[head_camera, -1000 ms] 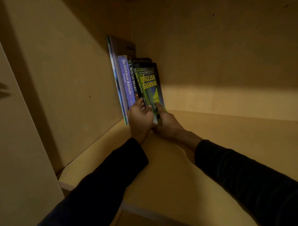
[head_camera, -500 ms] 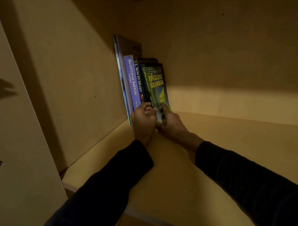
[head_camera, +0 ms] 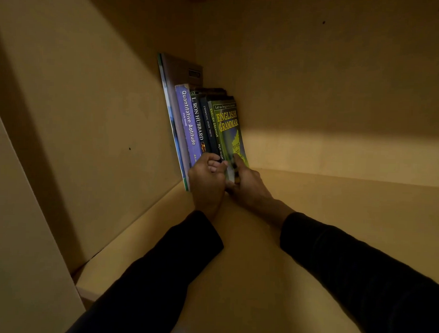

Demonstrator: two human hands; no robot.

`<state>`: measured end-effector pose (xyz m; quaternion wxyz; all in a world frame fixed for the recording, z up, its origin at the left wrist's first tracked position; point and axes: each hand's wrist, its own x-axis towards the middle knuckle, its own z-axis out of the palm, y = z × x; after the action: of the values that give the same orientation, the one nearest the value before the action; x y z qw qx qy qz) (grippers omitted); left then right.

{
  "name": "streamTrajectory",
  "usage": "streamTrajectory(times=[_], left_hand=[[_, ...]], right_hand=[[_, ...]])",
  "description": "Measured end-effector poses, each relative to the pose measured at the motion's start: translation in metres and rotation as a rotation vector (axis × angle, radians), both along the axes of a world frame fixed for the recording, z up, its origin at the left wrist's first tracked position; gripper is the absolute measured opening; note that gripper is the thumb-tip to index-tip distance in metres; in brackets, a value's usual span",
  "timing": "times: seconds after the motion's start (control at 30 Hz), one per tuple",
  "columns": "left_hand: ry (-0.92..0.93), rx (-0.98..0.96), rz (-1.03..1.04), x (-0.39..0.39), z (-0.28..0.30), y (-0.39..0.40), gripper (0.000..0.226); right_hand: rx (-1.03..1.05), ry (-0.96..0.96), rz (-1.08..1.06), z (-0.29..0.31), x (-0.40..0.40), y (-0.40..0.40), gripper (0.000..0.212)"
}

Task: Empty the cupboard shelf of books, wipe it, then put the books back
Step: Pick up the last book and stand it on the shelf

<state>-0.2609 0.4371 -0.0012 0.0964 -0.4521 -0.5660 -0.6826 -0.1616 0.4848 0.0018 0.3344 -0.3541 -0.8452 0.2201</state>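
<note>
Two dark sleeves (head_camera: 160,276) reach from the bottom of the frame across the bare shelf (head_camera: 310,244). At centre, the left hand (head_camera: 206,181) curls its fingers over the spines' lower ends, and the right hand (head_camera: 247,184) grasps the green English Grammar book (head_camera: 228,126). The books (head_camera: 195,120) stand upright in the shelf's far-left corner. Whether they are being taken out or tidied back is unclear. The books' bottom edges are hidden behind both hands; the shadows blur detail.

Wooden shelf (head_camera: 310,244) bears books (head_camera: 202,126) leaning in its left corner.
</note>
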Motion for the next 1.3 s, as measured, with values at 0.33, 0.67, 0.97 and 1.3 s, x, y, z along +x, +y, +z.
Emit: streamTrajectory(times=[0.33,0.67,0.97,1.3], left_hand=[[0.000,0.003,0.010,-0.0014,-0.0002,0.0067,0.011],[-0.018,-0.005,-0.001,-0.0010,0.0013,0.0062,0.011],[-0.024,0.000,-0.014,-0.0022,0.0006,0.0064,0.012],[-0.028,-0.014,-0.025,-0.0006,0.0005,0.0047,0.012]], right_hand=[[0.023,0.001,0.006,-0.0022,-0.0038,0.0077,0.083],[0.056,0.033,0.021,-0.0027,-0.0031,0.0057,0.082],[0.074,0.055,-0.002,-0.0064,-0.0059,0.0079,0.078],[0.078,0.007,-0.056,-0.0062,-0.0058,0.0041,0.082]])
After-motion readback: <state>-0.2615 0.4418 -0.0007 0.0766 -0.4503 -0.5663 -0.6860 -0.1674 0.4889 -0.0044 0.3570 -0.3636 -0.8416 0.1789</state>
